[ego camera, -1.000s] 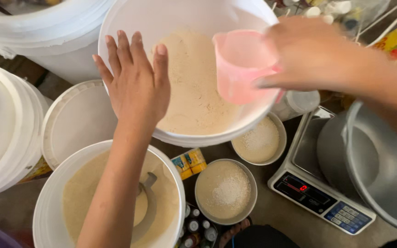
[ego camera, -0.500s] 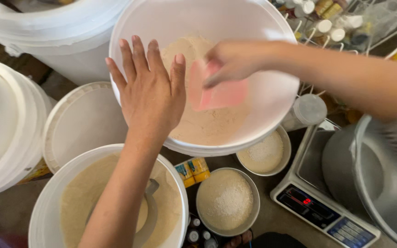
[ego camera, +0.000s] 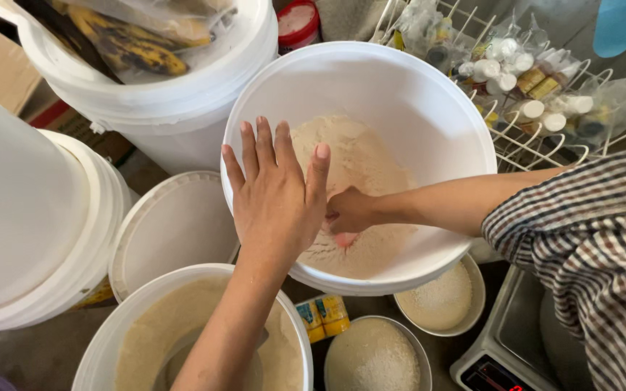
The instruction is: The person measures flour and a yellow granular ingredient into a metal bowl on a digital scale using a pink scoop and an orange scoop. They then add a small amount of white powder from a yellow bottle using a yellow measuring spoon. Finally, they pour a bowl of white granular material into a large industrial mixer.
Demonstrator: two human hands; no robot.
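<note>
Scooping flour (ego camera: pixel 371 246), right hand (ego camera: pixel 349 211) grips pink cup (ego camera: pixel 343 239), mouth down-left; left hand (ego camera: pixel 275 194) spread flat.

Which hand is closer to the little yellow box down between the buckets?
The left hand. It is spread flat over the near rim of the big white plastic bucket of flour, just above the small yellow box. The right hand is farther away, down inside that bucket in the flour.
</note>
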